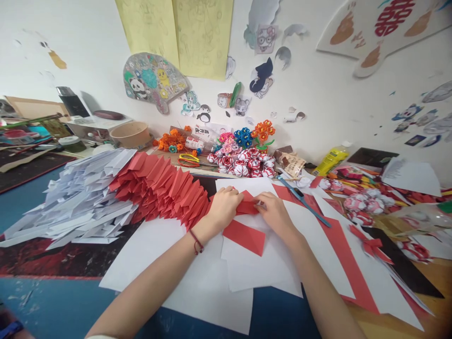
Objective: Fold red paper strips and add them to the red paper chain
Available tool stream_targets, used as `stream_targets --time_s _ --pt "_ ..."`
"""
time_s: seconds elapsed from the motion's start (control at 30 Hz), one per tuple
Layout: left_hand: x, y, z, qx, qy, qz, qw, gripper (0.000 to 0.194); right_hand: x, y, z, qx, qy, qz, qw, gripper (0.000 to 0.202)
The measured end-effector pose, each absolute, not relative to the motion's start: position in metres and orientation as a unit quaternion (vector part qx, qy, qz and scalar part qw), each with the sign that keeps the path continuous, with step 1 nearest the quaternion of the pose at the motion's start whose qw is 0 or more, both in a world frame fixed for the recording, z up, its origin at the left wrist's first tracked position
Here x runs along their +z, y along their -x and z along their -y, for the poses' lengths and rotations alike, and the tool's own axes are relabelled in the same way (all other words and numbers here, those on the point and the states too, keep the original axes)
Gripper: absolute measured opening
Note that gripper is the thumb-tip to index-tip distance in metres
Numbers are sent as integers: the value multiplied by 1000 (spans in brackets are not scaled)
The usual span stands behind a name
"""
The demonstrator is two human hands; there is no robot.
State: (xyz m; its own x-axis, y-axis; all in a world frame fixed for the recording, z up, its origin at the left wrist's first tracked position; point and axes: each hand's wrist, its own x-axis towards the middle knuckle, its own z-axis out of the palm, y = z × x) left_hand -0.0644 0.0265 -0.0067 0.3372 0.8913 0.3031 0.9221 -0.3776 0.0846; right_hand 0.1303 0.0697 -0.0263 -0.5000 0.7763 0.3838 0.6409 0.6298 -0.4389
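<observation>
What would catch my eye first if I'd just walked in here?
Probably the thick bank of folded red pieces left of the hands, with a big heap of folded white pieces beside it at far left. Near the middle, the left hand and right hand hold a piece of red paper over white sheets. Behind them, by the wall, a cluster of bright craft flowers stands out.

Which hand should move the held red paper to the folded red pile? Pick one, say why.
Probably the left hand: it is on the held red paper, beside the folded red pile; the right hand is farther off.
</observation>
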Motion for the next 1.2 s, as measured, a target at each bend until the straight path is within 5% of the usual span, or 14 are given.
stream_targets --time_s 0.63,1.2 --pt "-3 64 -16 -77 865 487 96 19 -18 -122 -48 -69 365 908 195 31" --pt "0 64 -14 -62 868 486 86 17 -12 -121 -37 -29 369 917 147 35"
